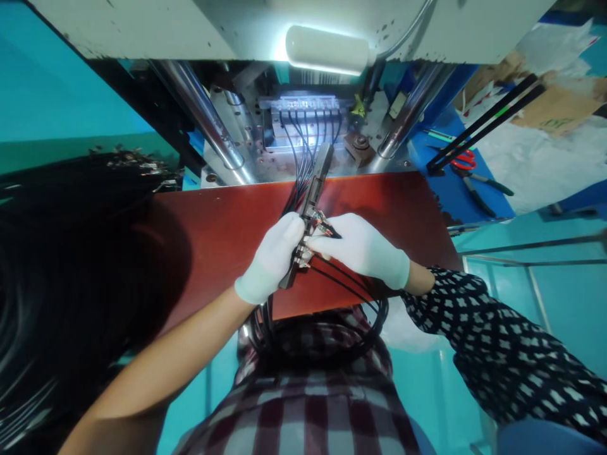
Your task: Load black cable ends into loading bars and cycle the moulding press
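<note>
In a white glove, my left hand (277,256) is closed round a long dark metal bar (318,177), held tilted above the red-brown board. My right hand (363,248), also gloved, pinches black cables with small metal connector ends (306,253) against the bar's side. Its fingertips partly hide these ends. Black cables (348,282) run from there down to a coil (374,335) over my lap. Beyond the hands, a lit metal mould block (303,123) of the press has several thin black cables (315,129) coming out of its front.
A red-brown board (213,234) lies before the press, between steel columns (203,114). A white lamp (327,50) hangs above. Bundled black cables (71,253) fill the left side. Red-handled pliers (469,170) lie on a blue surface at right, near plastic bags (564,158).
</note>
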Available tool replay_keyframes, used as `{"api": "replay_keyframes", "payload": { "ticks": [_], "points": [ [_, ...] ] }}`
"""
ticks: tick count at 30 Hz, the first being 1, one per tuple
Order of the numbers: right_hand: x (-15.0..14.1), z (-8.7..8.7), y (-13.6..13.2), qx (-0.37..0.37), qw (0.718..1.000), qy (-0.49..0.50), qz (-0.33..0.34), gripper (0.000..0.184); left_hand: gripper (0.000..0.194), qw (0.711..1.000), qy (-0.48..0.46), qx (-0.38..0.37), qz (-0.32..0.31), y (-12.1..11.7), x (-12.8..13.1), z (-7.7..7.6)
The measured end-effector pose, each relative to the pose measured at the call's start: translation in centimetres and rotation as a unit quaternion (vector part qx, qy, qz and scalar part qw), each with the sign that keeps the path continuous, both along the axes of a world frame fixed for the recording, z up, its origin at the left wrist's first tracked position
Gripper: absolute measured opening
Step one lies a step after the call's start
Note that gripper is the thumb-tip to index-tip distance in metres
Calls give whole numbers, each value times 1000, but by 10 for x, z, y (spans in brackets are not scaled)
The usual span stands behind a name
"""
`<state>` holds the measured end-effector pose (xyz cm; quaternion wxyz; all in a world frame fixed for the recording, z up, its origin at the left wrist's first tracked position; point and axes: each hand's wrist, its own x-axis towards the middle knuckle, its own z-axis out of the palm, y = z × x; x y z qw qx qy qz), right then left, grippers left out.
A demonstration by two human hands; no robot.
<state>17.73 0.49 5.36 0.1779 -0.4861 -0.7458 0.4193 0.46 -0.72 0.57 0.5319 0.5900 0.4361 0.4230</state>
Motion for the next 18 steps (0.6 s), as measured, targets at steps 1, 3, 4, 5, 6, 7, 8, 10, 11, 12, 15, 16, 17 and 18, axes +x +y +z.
{"api": "replay_keyframes", "payload": {
  "ticks": [1, 3, 4, 5, 6, 7, 8, 10, 11, 12, 15, 16, 17, 18],
  "points": [
    [-2, -1, -1, 9, 1000, -13, -6, 29, 32, 1000, 13, 5, 6, -1, 0, 0],
    [-6, -6, -4, 26, 999, -37, -22, 29, 30, 998, 48, 24, 15, -3, 0, -2],
    [-7, -8, -6, 32, 998, -43, -26, 30, 28, 997, 70, 36, 19, -3, 0, -3],
    [-7, -11, -7, 34, 998, -44, -24, 31, 26, 994, 92, 48, 20, -4, 0, -4],
    [-6, -13, -8, 33, 999, -40, -14, 31, 24, 992, 109, 57, 18, -5, -1, -5],
    [-4, -14, -8, 30, 999, -35, -1, 30, 23, 991, 118, 58, 13, -5, -1, -6],
    [-1, -15, -8, 29, 999, -33, 9, 30, 24, 991, 119, 54, 5, -5, -1, -6],
    [8, -14, -8, 26, 999, -34, 5, 24, 28, 995, 100, 28, -13, -4, 0, -5],
    [14, -12, -8, 21, 999, -29, -10, 20, 31, 996, 84, 9, -22, -4, 0, -4],
    [20, -11, -8, 15, 999, -14, -30, 17, 33, 997, 66, -12, -29, -3, 0, -2],
    [35, -8, -9, -26, 996, 62, -61, 24, 35, 997, 24, -56, -45, -2, 1, 3],
    [38, -8, -9, -41, 994, 82, -59, 26, 36, 997, 17, -61, -49, -2, 0, 4],
    [40, -9, -10, -55, 992, 95, -57, 27, 36, 997, 14, -61, -54, -2, -1, 4],
    [41, -10, -10, -67, 991, 101, -59, 28, 36, 997, 14, -56, -59, -2, -1, 5]
  ]
}}
